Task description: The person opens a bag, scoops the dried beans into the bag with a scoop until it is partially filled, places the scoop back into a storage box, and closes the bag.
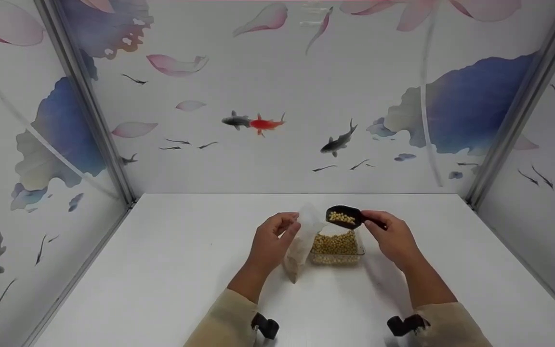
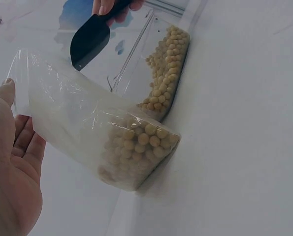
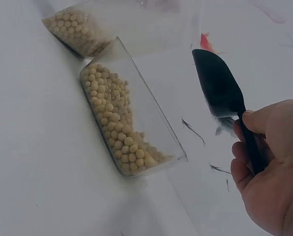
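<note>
My left hand pinches the upper edge of a clear plastic bag, whose lower corner holds round, pale yellow soybeans. In my right hand is a black scoop, gripped by its handle. Soybeans lie in the scoop's bowl in the head view. Below the scoop stands a clear rectangular container, with more soybeans heaped inside it. The bag hangs beside the container's left side, and the scoop is above its far rim, close to the bag's mouth.
A white table carries the container. White panels printed with fish, petals and blue leaves rise at the back and both sides, joined by metal corner posts. Black wrist devices sit at both sleeves.
</note>
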`<state>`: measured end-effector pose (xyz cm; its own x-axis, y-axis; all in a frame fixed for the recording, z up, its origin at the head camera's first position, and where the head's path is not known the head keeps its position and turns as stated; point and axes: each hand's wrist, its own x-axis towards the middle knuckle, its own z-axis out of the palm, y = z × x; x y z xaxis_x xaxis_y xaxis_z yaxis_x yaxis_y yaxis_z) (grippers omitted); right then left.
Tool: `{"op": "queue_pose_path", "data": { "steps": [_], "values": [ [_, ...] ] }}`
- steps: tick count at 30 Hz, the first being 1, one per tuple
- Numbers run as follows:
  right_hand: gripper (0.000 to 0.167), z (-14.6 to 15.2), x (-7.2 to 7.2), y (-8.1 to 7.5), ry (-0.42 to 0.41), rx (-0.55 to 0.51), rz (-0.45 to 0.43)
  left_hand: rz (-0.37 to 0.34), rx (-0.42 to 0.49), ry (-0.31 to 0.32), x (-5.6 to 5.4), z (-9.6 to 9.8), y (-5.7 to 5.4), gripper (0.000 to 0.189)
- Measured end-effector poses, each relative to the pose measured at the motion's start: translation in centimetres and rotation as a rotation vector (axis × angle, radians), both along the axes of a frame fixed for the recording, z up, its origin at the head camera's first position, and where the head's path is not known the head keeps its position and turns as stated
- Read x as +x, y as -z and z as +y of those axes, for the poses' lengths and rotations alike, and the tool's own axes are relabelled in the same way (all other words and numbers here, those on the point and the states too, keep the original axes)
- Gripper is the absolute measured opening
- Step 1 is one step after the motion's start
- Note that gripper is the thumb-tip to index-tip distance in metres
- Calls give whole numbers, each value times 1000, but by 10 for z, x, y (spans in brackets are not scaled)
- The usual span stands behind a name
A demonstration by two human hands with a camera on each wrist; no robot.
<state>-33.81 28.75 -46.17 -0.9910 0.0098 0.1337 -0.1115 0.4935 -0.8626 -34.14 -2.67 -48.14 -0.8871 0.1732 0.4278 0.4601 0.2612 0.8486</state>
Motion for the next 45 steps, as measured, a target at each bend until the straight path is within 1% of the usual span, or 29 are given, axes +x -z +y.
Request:
{"op": "queue_pose_path", "data": {
  "steps": [4, 7, 10, 14, 17, 19, 22, 26, 34, 45],
  "values": [
    [38, -8, 7, -11, 22, 10, 62, 6, -5, -6, -1, 0, 0, 24],
    [36, -16, 13, -20, 21, 49, 133, 6, -8, -11, 0, 0, 0, 22],
    [33, -25, 19, -28, 15, 139, 227, 1, -8, -15, 0, 0, -1, 21],
    [30, -35, 25, -34, 11, 282, 376, -9, -8, -15, 1, 1, -3, 18],
    [28, -40, 28, -36, 9, 346, 471, -8, -6, -3, 1, 0, -3, 18],
    [28, -41, 29, -37, 8, 372, 512, -4, -8, 5, 1, 0, -2, 19],
    [28, -42, 30, -39, 11, 398, 530, 2, -6, 11, -1, 0, -1, 20],
    [28, -43, 32, -40, 14, 423, 530, 3, -12, 1, -1, 0, -1, 18],
    [27, -43, 33, -41, 24, 463, 567, 5, -18, -10, 1, 1, -2, 17],
    [27, -44, 33, -38, 36, 462, 600, -11, -21, -14, -1, 0, -1, 16]
  ]
}}
